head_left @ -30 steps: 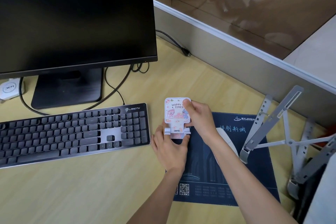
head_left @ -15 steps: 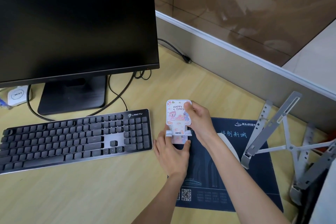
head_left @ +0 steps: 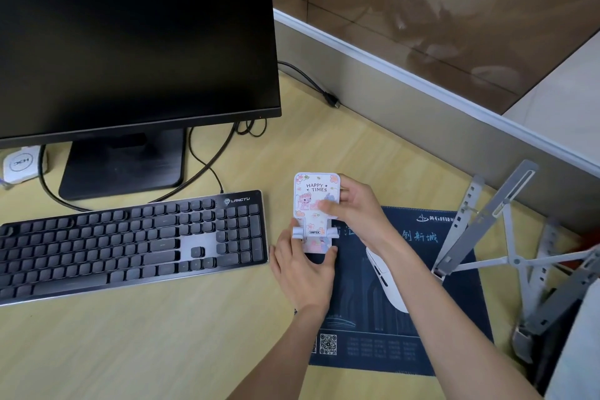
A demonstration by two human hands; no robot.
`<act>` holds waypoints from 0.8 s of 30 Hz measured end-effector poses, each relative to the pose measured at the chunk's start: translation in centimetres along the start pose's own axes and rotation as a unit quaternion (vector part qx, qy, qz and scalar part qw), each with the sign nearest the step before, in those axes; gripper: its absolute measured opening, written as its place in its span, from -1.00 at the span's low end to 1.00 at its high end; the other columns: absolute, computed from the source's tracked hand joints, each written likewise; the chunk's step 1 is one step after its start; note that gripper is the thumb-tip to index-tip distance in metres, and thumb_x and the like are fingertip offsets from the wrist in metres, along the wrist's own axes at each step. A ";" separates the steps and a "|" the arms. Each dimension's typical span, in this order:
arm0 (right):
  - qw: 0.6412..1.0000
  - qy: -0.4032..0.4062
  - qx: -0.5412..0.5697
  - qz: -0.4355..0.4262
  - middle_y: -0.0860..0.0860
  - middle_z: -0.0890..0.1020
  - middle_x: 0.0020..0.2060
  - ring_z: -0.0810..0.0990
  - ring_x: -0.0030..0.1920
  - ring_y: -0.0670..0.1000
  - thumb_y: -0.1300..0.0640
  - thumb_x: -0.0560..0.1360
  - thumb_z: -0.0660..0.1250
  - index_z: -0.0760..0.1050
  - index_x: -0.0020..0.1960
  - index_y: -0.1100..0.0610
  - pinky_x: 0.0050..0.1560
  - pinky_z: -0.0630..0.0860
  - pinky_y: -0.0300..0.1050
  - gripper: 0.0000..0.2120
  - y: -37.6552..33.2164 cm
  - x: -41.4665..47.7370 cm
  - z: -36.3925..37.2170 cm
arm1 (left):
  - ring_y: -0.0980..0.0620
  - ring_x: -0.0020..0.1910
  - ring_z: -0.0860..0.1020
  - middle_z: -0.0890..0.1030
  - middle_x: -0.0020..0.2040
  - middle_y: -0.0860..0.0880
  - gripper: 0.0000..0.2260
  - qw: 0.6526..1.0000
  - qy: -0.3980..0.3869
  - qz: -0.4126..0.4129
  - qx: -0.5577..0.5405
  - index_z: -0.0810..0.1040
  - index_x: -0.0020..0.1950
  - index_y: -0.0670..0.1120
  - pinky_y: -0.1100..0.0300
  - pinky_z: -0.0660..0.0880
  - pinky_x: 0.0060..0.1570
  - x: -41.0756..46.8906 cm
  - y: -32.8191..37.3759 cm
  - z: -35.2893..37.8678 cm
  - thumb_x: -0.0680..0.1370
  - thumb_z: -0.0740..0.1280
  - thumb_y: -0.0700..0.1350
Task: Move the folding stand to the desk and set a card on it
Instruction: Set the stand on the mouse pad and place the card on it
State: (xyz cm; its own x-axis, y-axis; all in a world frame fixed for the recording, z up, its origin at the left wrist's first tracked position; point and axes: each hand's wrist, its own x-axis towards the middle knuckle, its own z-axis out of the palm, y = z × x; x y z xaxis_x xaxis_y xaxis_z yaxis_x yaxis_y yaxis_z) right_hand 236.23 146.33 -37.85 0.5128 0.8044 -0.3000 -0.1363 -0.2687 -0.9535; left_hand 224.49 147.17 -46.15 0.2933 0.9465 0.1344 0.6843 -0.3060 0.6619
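Hemmed in on the left by the keyboard (head_left: 130, 243), behind by the monitor (head_left: 130, 39) with its cables (head_left: 207, 169), on the right by the mouse (head_left: 388, 279) and laptop riser (head_left: 506, 237), with bare desk (head_left: 146, 351) open nearest the person

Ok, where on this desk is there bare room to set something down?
Bare wood lies in front of the keyboard, left of the mouse pad, and behind the pad toward the partition. It's crowded around the laptop stand and mouse.
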 end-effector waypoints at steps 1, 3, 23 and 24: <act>1.000 0.005 0.002 -0.006 -0.02 0.71 -0.18 0.70 -0.20 -0.08 0.38 0.43 0.35 0.55 0.02 0.07 -0.15 0.61 -0.17 -0.73 0.2 0.0 0.0 | -0.02 0.09 0.35 0.62 0.04 -0.21 -0.36 1.000 -0.002 0.000 0.000 0.55 0.16 -0.25 0.03 0.19 0.23 0.0 0.0 0.0 0.16 0.46 0.06; 1.000 0.012 0.006 -0.014 -0.08 0.72 -0.23 0.71 -0.21 -0.07 0.38 0.43 0.35 0.55 -0.02 0.05 -0.19 0.61 -0.17 -0.74 0.2 0.0 0.2 | -0.01 0.10 0.35 0.62 0.05 -0.20 -0.36 1.000 -0.007 0.000 -0.001 0.55 0.16 -0.24 0.04 0.20 0.24 0.0 0.0 -0.1 0.17 0.45 0.06; 0.971 0.178 0.144 0.064 -0.08 0.37 0.44 0.30 0.43 -0.12 0.01 0.58 0.09 0.30 0.42 -0.02 0.50 0.15 0.01 -0.59 5.1 -3.7 2.4 | -0.05 0.47 0.21 0.26 0.48 -0.11 -0.31 0.937 -0.194 -0.095 -0.275 0.19 0.48 -0.14 0.00 0.15 0.44 1.4 -0.8 -4.6 0.38 0.12 -0.54; 0.971 0.172 0.145 0.077 -0.11 0.34 0.46 0.28 0.45 -0.14 -0.03 0.58 0.06 0.28 0.45 -0.03 0.52 0.11 0.01 -0.56 5.6 -3.7 2.7 | -0.02 0.46 0.24 0.30 0.47 -0.09 -0.36 0.922 -0.191 -0.138 -0.307 0.22 0.47 -0.10 0.03 0.17 0.44 2.0 -0.7 -5.3 0.44 0.11 -0.52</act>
State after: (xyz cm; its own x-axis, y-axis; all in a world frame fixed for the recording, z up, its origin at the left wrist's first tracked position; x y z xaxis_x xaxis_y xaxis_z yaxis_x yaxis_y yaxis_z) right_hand 231.31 143.31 -42.15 0.7133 0.5289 -0.4599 -0.4415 -0.1705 -0.8809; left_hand 221.10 149.80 -42.44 0.4593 0.8385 -0.2933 0.2948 0.1676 0.9407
